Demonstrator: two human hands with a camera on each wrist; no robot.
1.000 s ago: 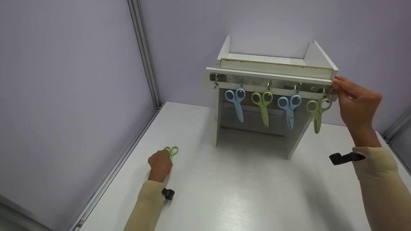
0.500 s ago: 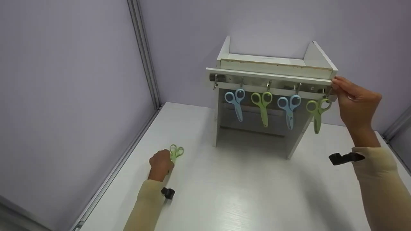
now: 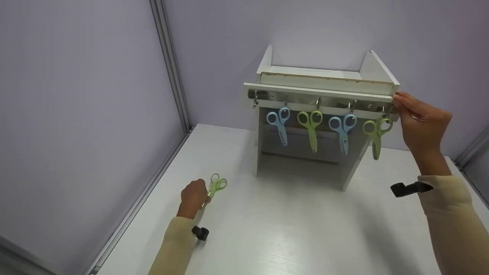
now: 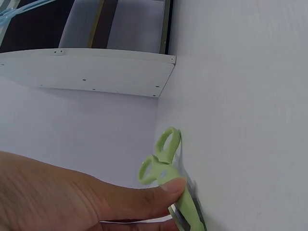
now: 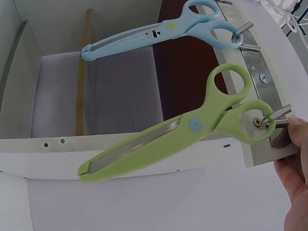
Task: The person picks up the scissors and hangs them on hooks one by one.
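The white table (image 3: 290,229) stood in a corner of pale lilac walls, with a small white rack (image 3: 324,82) set toward the back of it. Along the rack's front ran a metal rail of hooks, and four scissors hung from them by one handle loop each, blades down: blue (image 3: 279,120), green (image 3: 310,124), blue (image 3: 342,128), then the green pair at the right end (image 3: 376,131). Hung that way, each pair dangled freely and apart from its neighbours; the leftmost hook (image 3: 255,100) carried nothing.

The right hand (image 3: 420,124) was up at the rack's right end, fingers curled against the rail by the last hook, seemingly steadying it. The left hand (image 3: 194,196) was low over the table's left part, clasping a loose green pair of scissors (image 3: 217,184) by the blades, so the handle loops stuck out free toward the rack.

From the head view the left grip was mostly hidden behind the knuckles. The left wrist camera showed it better: the thumb (image 4: 144,202) pressed down across the loose green pair of scissors (image 4: 166,166) just below the pivot, with the blades tucked under the hand. The right wrist camera showed what the head view was too far to tell: the end pair's (image 5: 192,137) loop sat over a short metal peg, and the fingertips (image 5: 298,134) touched the rail's end right beside that peg, not the scissors themselves
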